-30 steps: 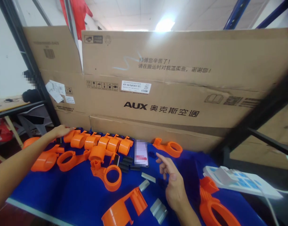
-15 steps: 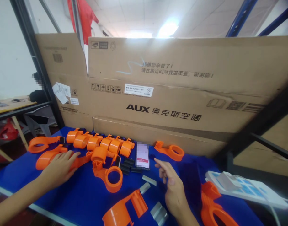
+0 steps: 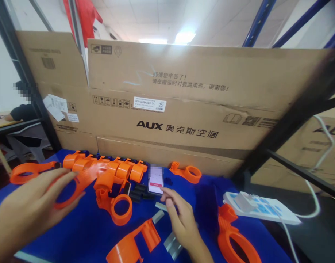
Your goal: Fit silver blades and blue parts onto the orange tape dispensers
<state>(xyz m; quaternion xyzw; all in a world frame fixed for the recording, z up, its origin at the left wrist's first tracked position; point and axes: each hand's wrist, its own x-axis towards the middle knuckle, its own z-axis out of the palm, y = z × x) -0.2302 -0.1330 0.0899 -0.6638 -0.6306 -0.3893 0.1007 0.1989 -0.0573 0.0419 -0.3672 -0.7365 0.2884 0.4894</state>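
My left hand [image 3: 38, 201] is closed round the ring of an orange tape dispenser [image 3: 87, 179], raised a little above the blue table and slightly blurred. My right hand [image 3: 181, 219] holds nothing; its index finger reaches to the lower right corner of a phone [image 3: 156, 188] with a lit screen, while the thumb stands apart. Whether the fingertip touches the phone I cannot tell. Below that hand lie silver metal pieces [image 3: 173, 245], partly covered by it. Black pieces [image 3: 137, 192] lie left of the phone. Another orange dispenser [image 3: 120, 210] rests between my hands.
Several orange dispensers [image 3: 123, 170] stand in a row before a cardboard sheet [image 3: 178, 146]. More lie at the front [image 3: 129, 248], far left and right. A white power strip [image 3: 282, 215] with cables sits at the right. Dark posts [image 3: 288, 109] flank the blue table [image 3: 74, 241].
My left hand has lifted an orange dispenser off the table and come nearer. My right hand has moved to the phone's lower edge. The view has swung slightly right.
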